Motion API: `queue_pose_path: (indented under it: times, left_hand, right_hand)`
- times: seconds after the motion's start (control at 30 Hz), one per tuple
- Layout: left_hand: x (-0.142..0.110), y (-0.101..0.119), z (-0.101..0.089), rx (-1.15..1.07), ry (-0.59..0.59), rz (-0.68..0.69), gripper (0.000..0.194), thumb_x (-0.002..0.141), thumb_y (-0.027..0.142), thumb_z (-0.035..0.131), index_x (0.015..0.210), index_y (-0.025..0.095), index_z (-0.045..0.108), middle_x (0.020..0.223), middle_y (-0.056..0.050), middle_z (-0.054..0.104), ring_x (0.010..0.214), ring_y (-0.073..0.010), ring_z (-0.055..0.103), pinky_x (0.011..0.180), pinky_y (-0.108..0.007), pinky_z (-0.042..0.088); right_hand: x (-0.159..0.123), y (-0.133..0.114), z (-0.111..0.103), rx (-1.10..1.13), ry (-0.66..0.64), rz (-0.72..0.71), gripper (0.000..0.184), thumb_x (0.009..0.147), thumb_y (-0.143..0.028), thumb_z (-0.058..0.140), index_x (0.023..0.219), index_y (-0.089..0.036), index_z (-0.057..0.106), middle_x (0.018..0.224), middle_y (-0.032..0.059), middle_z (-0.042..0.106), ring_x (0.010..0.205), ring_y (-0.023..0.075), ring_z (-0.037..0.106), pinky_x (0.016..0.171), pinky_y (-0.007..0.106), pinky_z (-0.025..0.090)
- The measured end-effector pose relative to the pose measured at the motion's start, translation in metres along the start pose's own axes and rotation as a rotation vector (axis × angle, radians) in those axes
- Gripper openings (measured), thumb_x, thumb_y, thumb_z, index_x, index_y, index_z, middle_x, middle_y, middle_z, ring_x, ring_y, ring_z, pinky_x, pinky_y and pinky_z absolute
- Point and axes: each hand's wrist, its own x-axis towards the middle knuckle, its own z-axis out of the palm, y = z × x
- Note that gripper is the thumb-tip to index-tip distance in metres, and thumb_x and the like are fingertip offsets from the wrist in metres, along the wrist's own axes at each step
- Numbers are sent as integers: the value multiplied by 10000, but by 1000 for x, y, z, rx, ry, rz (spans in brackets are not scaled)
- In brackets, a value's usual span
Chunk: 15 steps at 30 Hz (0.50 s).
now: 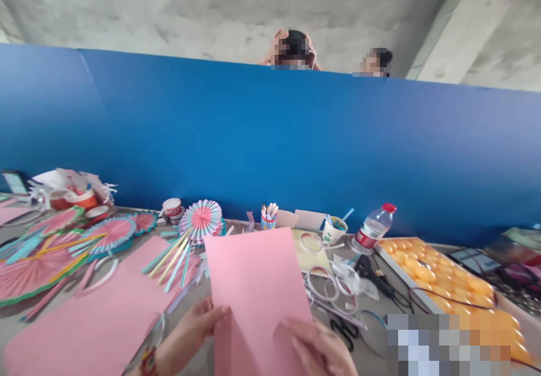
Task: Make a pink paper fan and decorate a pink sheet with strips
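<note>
A sheet of pink paper is held up over the table in front of me, its top edge tilted slightly. My left hand pinches its left edge, thumb on the front; a beaded bracelet circles that wrist. On the right side, my right hand grips the sheet low down, with fingers across its front face. More pink paper lies flat left of my left hand. Several rolls of tape and black-handled scissors lie just beyond my right hand.
Pleated paper fans and a pleated rosette with strips lie at left. A pencil cup, paper cup, bottle and orange balls in a tray line the back and right. Behind stands a blue partition; two people are beyond.
</note>
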Motion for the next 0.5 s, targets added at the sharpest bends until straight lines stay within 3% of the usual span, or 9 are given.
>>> queue_pose_path:
  times: [0.1,0.2,0.3,0.37,0.43,0.5]
  left_hand:
    - [10,20,2,38,71,3,525,735,614,696,915,121,677,854,-87,719,770,-227,660,684,-301,517]
    - [20,20,-8,217,127,63,470,767,602,661,759,136,607,648,-3,596,591,-141,528,546,-236,398]
    - [24,15,-16,376,193,139,457,805,572,618,641,159,515,556,49,415,526,-97,371,498,-224,278]
    - [23,16,-19,420,207,166,462,839,559,573,604,167,499,545,52,366,522,-97,335,499,-229,265]
    - [20,22,-21,437,174,190,459,875,543,526,610,169,550,551,33,422,542,-118,393,524,-235,325]
    - [17,30,-24,431,106,245,409,895,514,514,711,177,654,647,-8,574,667,-170,531,638,-261,437]
  right_hand:
    - [15,2,-3,59,77,156,292,897,-375,585,1124,-254,723,1094,97,735,1000,245,698,882,308,559]
    - [24,12,2,238,110,292,534,861,-474,626,1329,-220,578,1201,127,685,1116,264,642,925,351,532]
    - [29,24,8,451,130,409,844,843,-518,645,1520,-198,256,1074,123,727,908,237,704,784,347,571]
    - [31,30,9,490,148,459,924,839,-497,664,1541,-191,148,941,84,749,754,204,696,714,329,566]
    - [32,34,7,484,175,461,869,830,-476,681,1520,-199,232,889,61,744,734,196,680,714,323,555]
    - [34,35,4,456,175,454,648,805,-478,701,1360,-199,513,873,63,733,759,207,672,727,322,548]
